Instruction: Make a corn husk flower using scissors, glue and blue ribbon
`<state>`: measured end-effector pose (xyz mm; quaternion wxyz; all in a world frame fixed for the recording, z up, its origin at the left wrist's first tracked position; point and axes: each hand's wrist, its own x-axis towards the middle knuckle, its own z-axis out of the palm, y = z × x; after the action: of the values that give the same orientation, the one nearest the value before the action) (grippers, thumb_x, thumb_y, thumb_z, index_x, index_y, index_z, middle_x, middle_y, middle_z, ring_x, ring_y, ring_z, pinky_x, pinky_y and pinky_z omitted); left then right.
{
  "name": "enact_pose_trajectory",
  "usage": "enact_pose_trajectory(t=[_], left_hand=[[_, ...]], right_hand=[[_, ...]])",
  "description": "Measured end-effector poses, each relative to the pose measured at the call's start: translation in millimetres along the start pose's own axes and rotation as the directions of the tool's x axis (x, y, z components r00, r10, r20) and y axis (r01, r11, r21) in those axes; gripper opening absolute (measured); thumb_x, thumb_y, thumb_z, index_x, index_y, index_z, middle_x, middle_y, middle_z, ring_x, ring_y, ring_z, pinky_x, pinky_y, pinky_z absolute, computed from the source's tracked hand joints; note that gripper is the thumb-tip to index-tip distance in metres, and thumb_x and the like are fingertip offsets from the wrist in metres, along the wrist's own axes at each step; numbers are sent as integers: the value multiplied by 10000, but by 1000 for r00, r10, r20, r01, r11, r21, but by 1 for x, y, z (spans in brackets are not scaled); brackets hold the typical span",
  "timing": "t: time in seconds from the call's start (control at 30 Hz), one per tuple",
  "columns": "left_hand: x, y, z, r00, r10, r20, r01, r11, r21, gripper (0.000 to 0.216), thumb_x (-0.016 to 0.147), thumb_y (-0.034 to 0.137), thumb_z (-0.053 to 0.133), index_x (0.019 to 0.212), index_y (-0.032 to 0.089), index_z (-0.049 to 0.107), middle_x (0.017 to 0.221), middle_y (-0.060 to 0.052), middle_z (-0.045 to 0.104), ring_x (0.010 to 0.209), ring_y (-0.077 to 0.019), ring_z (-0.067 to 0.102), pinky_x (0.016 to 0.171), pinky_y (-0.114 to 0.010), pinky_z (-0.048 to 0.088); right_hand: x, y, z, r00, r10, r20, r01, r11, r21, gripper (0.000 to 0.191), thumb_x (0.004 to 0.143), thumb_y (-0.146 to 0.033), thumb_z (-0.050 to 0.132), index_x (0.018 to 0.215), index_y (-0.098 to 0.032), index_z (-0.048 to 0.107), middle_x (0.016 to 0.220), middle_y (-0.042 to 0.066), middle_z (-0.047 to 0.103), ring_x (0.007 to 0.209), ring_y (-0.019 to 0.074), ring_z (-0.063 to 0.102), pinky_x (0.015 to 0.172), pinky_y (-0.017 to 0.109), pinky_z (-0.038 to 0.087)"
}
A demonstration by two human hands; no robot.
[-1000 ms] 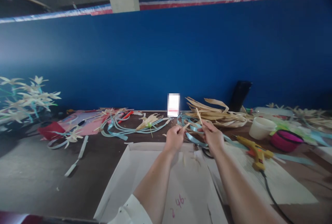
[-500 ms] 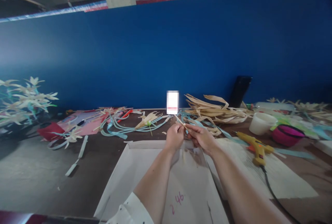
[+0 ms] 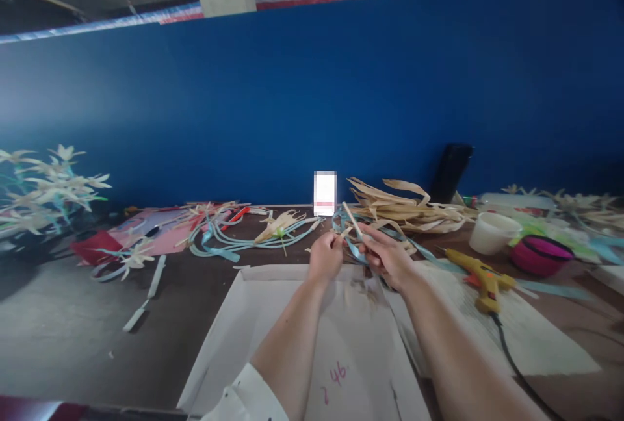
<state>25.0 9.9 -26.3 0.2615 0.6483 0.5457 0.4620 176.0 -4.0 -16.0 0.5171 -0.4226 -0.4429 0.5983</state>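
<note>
Above the far edge of the white cardboard box lid (image 3: pixel 287 343), my left hand (image 3: pixel 326 256) is closed in a pinch on a small pale husk strip (image 3: pixel 346 232). Close beside it, my right hand (image 3: pixel 389 257) grips a thin pale stick (image 3: pixel 351 219), whose far end points up and to the left. A bit of light blue ribbon (image 3: pixel 355 251) shows just below the right fingers; I cannot tell whether it is held too. Behind the right hand lies a bundle of dried husks (image 3: pixel 404 210).
A yellow hot glue gun (image 3: pixel 480 275) rests on paper at the right, its cord running toward me. Nearby are a white cup (image 3: pixel 494 232) and a pink bowl (image 3: pixel 541 255). Looped blue cords (image 3: pixel 229 242) and a husk flower (image 3: pixel 280 226) lie left; husk flowers (image 3: pixel 58 187) stand far left.
My hands have drawn slightly apart, the right moving to the right. The stick now sits in the right hand alone, tilted more upright.
</note>
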Motion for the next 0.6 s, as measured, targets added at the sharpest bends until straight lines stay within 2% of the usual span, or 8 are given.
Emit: enact_pose_trajectory(t=[0.1,0.27,0.4,0.47,0.53,0.6], left_hand=[[-1,2,-1,1000,15,4,-15,1000,-11,222,828,241,444,696,170,608,660,-1,591,640,-115,517,609,-214,353],[-3,5,-1,997,82,12,-82,996,-25,215,825,251,455,679,168,589,659,2,575,640,-110,500,604,-211,349],[-3,5,1,997,78,5,-78,997,3,245,825,275,456,649,162,585,633,3,566,622,-106,493,595,-214,346],[-4,6,0,998,68,13,-68,998,-1,254,827,282,449,665,162,603,642,3,576,631,-104,502,605,-211,354],[-5,10,-4,997,56,56,-55,998,-22,262,830,302,443,707,162,627,662,1,586,637,-102,508,602,-206,362],[-6,15,-11,978,34,206,-20,997,-68,296,830,351,440,743,155,644,648,0,577,591,-95,497,551,-199,358]], right_hand=[[-3,2,8,986,72,151,-64,996,-58,569,689,-340,652,1233,-223,535,620,-17,555,389,41,301,369,167,142],[1,10,10,996,9,83,0,995,-101,532,675,-354,656,1175,-178,604,570,-25,511,370,33,274,359,183,133],[8,15,5,999,-42,30,46,988,-146,501,670,-369,660,1130,-170,641,579,-18,520,366,34,285,354,189,135],[12,16,-1,995,-72,-63,63,990,-129,504,667,-365,660,1130,-167,641,571,-17,525,379,41,307,355,182,156],[16,15,-8,966,-95,-240,81,994,-68,522,649,-347,664,1134,-155,634,553,-21,519,391,49,328,355,175,180],[18,14,-15,908,-92,-409,108,994,15,554,626,-330,670,1153,-166,618,564,-26,523,390,48,323,349,170,181]])
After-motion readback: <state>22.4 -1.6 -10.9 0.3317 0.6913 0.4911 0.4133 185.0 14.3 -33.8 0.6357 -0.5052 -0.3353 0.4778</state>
